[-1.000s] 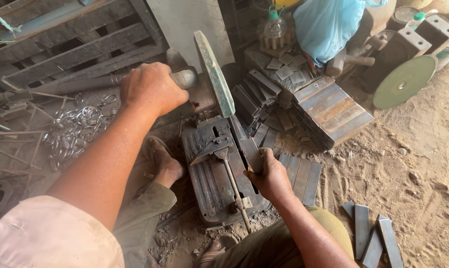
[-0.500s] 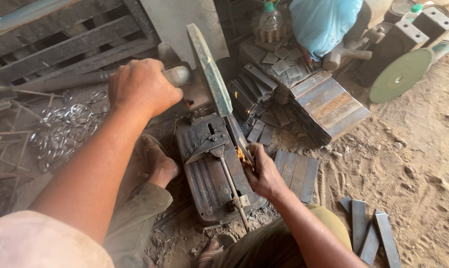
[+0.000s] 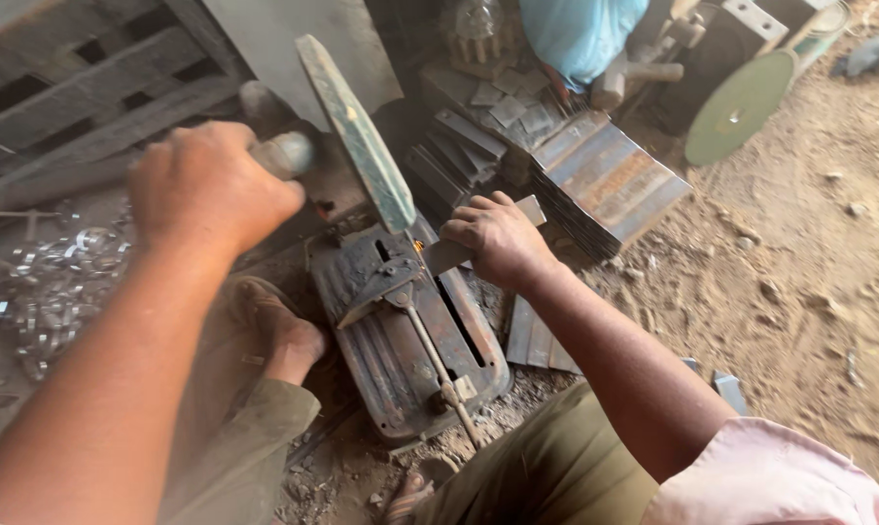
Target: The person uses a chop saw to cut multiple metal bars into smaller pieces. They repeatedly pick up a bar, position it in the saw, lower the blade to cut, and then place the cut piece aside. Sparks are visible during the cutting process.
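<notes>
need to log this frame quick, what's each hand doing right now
Left hand: closed around the saw handle.
Right hand: closed on a flat metal strip, held against the blade.

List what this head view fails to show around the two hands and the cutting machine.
- Handle: mostly wrapped by the left hand, blurred.
- Metal strip: its middle is covered by the right hand; only both ends show.
- Disc's cutting edge: hidden behind the machine base.
- Blue bag: cut off by the top edge.

Green-grey blade guard (image 3: 357, 136), rust-brown saw base (image 3: 401, 331), pale green disc (image 3: 741, 105), blue plastic bag (image 3: 580, 34), pink sleeve (image 3: 760, 481), olive trousers (image 3: 546, 476).
</notes>
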